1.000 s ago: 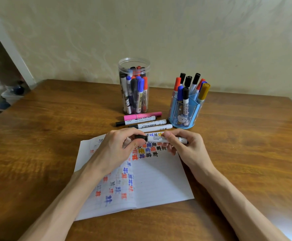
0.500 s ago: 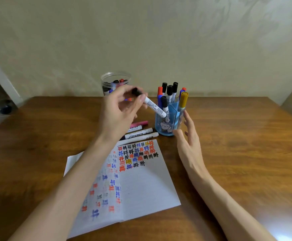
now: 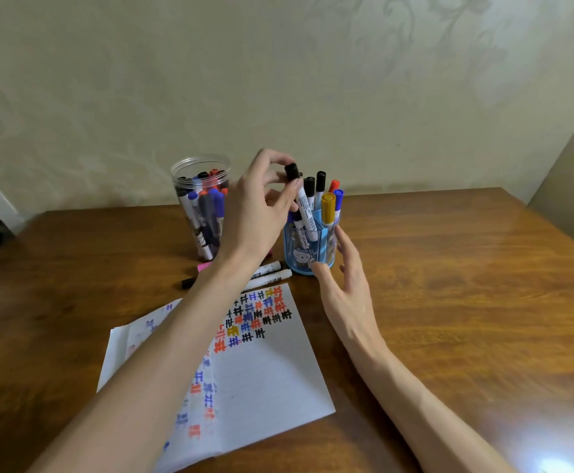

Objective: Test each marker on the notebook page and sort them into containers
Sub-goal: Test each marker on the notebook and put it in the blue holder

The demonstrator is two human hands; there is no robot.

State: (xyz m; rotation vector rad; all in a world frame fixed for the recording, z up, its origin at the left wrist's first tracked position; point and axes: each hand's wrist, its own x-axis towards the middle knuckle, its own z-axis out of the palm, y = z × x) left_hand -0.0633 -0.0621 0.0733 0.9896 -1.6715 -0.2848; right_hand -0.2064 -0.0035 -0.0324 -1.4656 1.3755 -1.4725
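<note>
My left hand (image 3: 258, 206) pinches a white marker with a black cap (image 3: 304, 206) near its cap. The marker points down, with its lower end inside the blue pen holder (image 3: 299, 257). That holder carries several capped markers, among them a yellow one (image 3: 328, 208). My right hand (image 3: 345, 278) is spread open and touches the holder's right side. The open notebook (image 3: 265, 377) lies in front of the holder, with rows of coloured test marks on its page. A clear plastic jar (image 3: 202, 206) full of markers stands to the left of the holder.
Loose markers lie on the wooden table (image 3: 449, 285) between jar and notebook: a pink one (image 3: 204, 266) and white ones (image 3: 268, 273), partly hidden by my left forearm. A pale wall rises just behind the table.
Both hands held the black-capped marker over the notebook. The left hand then lifted it alone and has now lowered its end into the blue holder, while the right hand opened and moved beside the holder.
</note>
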